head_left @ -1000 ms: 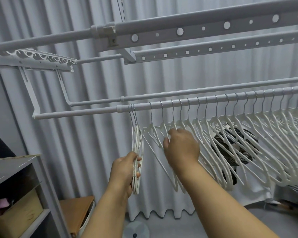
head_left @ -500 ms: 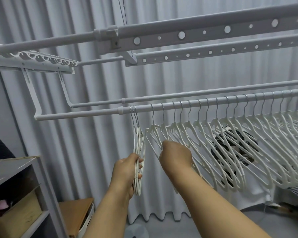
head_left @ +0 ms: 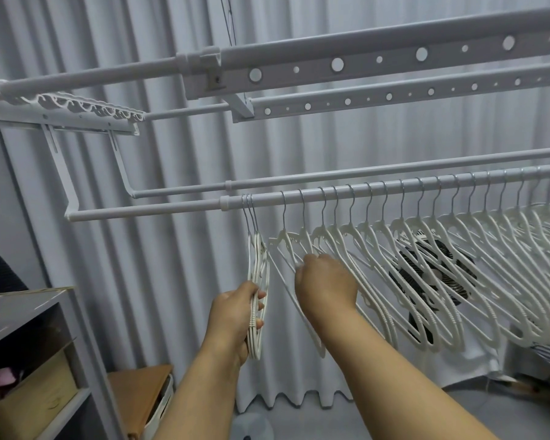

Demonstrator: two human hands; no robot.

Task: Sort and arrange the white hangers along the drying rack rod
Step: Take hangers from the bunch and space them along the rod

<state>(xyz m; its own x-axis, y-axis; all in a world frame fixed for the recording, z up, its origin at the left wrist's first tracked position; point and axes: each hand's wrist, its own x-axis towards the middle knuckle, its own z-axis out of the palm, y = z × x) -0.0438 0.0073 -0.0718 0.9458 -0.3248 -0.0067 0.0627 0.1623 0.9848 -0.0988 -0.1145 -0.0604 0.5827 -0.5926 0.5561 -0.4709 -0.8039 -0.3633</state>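
Head view: I see both hands raised under the rod (head_left: 331, 192).
Left hand (head_left: 235, 315): its grip is wrapped around a bunched set of hangers (head_left: 258, 281) at the row's left end.
Right hand (head_left: 326, 282): fingers curled onto the next hanger (head_left: 291, 249).
Remaining hangers (head_left: 458, 249): hooked along the rod rightward, tilted.

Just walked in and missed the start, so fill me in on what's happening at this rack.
A person is sorting white plastic hangers with metal hooks on the grey metal drying rack rod. The left hand grips a small bunch of hangers pressed flat together, hanging at the row's left end. The right hand reaches into the next hangers, its fingers curled at one of them. The rest hang spread out along the rod to the right.
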